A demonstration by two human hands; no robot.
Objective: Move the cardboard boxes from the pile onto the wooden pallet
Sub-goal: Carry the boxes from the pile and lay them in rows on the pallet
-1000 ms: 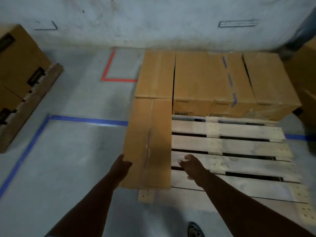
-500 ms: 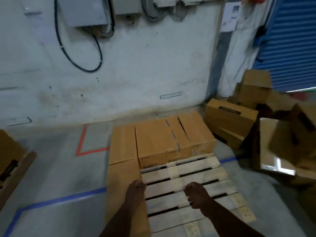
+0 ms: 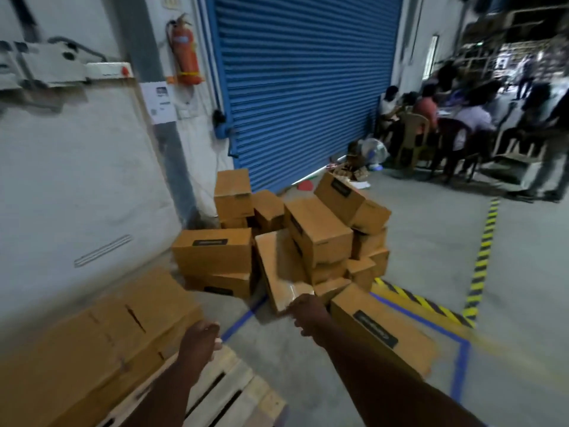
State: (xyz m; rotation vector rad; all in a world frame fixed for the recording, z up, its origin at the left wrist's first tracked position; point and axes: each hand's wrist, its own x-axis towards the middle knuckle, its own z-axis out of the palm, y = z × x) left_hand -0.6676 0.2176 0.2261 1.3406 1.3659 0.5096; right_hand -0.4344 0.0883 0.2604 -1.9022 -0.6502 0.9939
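Observation:
A jumbled pile of brown cardboard boxes [image 3: 317, 235] lies on the floor in front of a blue roller shutter. One flat box [image 3: 277, 272] leans tilted at the pile's front. The wooden pallet [image 3: 228, 386] is at the bottom left, with several boxes [image 3: 107, 331] lying on its left part. My left hand [image 3: 200, 337] hovers over the pallet's edge, fingers loosely curled, holding nothing. My right hand [image 3: 309, 312] reaches towards the lower corner of the tilted box, also empty; contact cannot be told. A long box [image 3: 378, 331] lies on the floor beside my right forearm.
A white wall [image 3: 77, 186] runs along the left with a red fire extinguisher [image 3: 186, 52]. Blue tape [image 3: 458, 362] and yellow-black hazard tape [image 3: 483, 257] mark the floor on the right. Several people [image 3: 455, 118] sit on chairs at the far right.
The view has swung right from the pallet to the pile. My hands have left the box set on the pallet, and my right arm now stretches towards the pile.

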